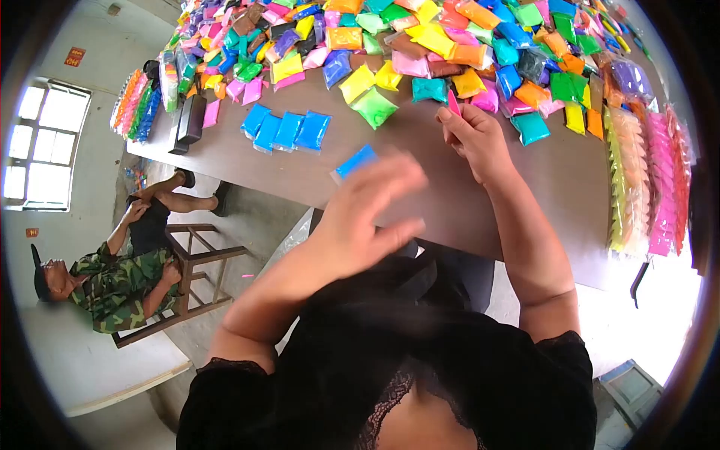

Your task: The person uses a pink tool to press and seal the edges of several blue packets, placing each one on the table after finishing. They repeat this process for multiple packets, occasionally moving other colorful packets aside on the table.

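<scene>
My left hand is smeared by motion above the table's near edge, its thumb apart from its fingers and nothing seen between them. Just past its fingertips lies a single blue packet, partly hidden by the hand. To the right, my right hand is closed with a small bright pink pointed thing sticking up from its grip; its kind does not show. A row of overlapping blue packets lies flat left of the hands. A light green packet and a teal packet lie beyond them.
Heaped colourful packets cover the far part of the brown table. Bagged strips hang at the right edge; more bundles stand left beside a black box. A seated person is off to the left.
</scene>
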{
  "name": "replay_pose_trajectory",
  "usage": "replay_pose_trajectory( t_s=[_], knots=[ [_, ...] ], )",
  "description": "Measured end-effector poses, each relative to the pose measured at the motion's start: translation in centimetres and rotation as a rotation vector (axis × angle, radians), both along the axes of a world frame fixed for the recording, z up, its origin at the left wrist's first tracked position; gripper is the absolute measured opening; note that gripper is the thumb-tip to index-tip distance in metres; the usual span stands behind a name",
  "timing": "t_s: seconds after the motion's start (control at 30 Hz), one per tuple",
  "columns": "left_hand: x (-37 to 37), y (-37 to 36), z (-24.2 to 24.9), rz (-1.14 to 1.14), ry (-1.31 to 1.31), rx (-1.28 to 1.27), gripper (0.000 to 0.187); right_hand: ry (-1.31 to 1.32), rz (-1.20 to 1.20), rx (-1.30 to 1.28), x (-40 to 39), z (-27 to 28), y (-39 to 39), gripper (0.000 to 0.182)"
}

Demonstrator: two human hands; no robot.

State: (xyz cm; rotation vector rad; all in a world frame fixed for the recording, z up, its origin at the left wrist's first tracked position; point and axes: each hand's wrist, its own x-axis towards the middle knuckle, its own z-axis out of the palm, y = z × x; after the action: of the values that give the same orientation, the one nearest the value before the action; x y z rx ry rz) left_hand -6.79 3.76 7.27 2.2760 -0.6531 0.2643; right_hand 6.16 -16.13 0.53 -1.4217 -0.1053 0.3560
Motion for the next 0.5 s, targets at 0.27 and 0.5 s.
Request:
replay_pose_trajectory(
  t_s=[0.27, 0.5],
  knots=[
    [-5.5, -1.6, 12.7, -1.057, 0.41, -1.228, 0.014, 0.008, -0.018, 0.059, -0.1, -0.7, 0.2, 0.029],
    [-3.9, -2.6, 11.3, -1.385, 0.412, -1.244, 0.012, 0.003, -0.008, -0.001, -0.1, -0.5, 0.0, 0.029]
  ],
)
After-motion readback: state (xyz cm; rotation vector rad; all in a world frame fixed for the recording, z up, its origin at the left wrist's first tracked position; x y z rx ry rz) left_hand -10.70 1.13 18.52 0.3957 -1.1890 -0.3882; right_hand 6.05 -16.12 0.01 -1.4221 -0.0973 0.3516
